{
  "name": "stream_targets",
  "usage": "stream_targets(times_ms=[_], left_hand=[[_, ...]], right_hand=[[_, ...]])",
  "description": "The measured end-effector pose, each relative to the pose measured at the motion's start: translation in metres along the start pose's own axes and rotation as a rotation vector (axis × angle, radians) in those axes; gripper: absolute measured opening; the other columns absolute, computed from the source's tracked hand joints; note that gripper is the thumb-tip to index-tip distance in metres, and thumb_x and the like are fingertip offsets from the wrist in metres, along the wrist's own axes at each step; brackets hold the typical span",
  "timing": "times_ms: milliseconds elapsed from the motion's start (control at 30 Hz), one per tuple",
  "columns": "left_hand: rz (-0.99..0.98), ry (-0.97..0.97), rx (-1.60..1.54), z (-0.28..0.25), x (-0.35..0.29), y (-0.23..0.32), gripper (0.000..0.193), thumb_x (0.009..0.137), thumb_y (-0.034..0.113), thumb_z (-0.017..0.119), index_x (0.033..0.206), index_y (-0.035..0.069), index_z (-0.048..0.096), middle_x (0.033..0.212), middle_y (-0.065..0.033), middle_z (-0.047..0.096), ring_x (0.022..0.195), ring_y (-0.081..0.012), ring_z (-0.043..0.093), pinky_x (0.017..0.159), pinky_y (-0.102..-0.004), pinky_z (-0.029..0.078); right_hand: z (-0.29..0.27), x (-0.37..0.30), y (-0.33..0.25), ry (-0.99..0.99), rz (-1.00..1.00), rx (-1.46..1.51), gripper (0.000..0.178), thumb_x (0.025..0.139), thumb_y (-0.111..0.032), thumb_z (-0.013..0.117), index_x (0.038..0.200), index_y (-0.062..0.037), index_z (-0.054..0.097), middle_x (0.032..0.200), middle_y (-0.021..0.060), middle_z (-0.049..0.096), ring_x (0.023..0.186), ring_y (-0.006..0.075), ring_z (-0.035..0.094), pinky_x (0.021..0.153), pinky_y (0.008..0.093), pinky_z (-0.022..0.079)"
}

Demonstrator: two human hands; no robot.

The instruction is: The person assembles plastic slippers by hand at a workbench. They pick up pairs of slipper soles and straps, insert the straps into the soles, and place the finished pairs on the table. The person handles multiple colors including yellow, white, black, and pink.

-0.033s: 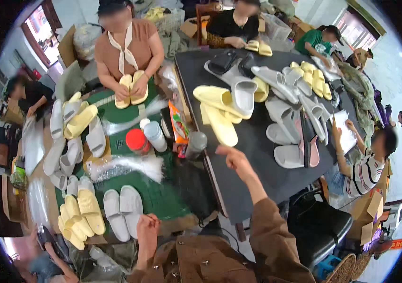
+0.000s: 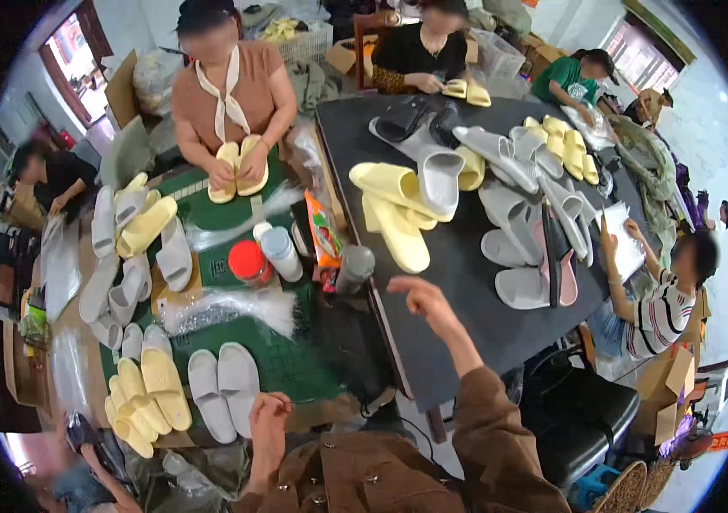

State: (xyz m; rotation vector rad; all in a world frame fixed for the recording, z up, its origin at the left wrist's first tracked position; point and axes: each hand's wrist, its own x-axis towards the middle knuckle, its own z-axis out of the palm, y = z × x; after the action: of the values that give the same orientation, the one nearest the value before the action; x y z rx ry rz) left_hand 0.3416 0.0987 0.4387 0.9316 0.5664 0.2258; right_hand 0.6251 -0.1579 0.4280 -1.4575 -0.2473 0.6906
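My left hand point(image 2: 271, 425) hovers at the green mat's near edge, fingers curled in and nothing visible in them. Beside it, to its left, lies a pair of grey slippers point(image 2: 224, 389). Above the black table's left edge is my right hand point(image 2: 428, 303), empty, with the index finger stretched out to the left. A dark grey bottle point(image 2: 355, 270) stands just beyond that fingertip. Farther up the black table, yellow slippers point(image 2: 400, 235) lie in a loose heap with a grey slipper point(image 2: 441, 184).
Several yellow slippers point(image 2: 166, 389) and grey slippers point(image 2: 178, 256) cover the green table's left side. A red-lidded jar point(image 2: 249, 262), a pale bottle point(image 2: 281, 252), an orange packet point(image 2: 323, 235) and clear plastic bags point(image 2: 227, 311) lie mid-table. Across from me, a person point(image 2: 231, 94) holds yellow slippers. A black chair point(image 2: 578, 419) stands right.
My right hand has dropped slightly toward me, its index finger now pointing more to the left. My left hand has barely moved.
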Motion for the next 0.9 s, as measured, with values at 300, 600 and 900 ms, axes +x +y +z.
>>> stream_targets(times_ms=[300, 600, 900], left_hand=[[-0.006, -0.182, 0.440, 0.037, 0.007, -0.016, 0.004, 0.087, 0.005, 0.056, 0.086, 0.001, 0.058, 0.092, -0.0027, 0.060, 0.077, -0.0065, 0.051, 0.070, -0.0213, 0.040], [0.007, -0.086, 0.495, 0.014, 0.016, 0.002, 0.011, 0.090, 0.012, 0.056, 0.086, 0.002, 0.058, 0.090, -0.0033, 0.059, 0.077, -0.0082, 0.050, 0.071, -0.0235, 0.041], [-0.368, -0.180, 0.336, -0.014, 0.003, -0.058, 0.015, 0.094, 0.016, 0.048, 0.094, 0.003, 0.056, 0.092, -0.0052, 0.060, 0.081, -0.0132, 0.056, 0.076, -0.0280, 0.045]], right_hand=[[0.136, -0.097, 0.017, -0.295, -0.102, -0.335, 0.037, 0.088, -0.011, 0.054, 0.124, -0.0038, 0.052, 0.101, 0.0094, 0.064, 0.075, 0.0137, 0.059, 0.067, 0.0269, 0.048], [0.124, -0.127, 0.021, -0.351, 0.314, -0.048, 0.026, 0.097, -0.024, 0.047, 0.103, -0.0029, 0.061, 0.084, 0.0003, 0.061, 0.071, 0.0074, 0.055, 0.064, 0.0232, 0.045], [0.157, -0.114, 0.037, 0.017, -0.154, 0.170, 0.022, 0.097, -0.022, 0.045, 0.090, -0.0045, 0.058, 0.108, 0.0087, 0.058, 0.099, 0.0190, 0.055, 0.090, 0.0298, 0.041]])
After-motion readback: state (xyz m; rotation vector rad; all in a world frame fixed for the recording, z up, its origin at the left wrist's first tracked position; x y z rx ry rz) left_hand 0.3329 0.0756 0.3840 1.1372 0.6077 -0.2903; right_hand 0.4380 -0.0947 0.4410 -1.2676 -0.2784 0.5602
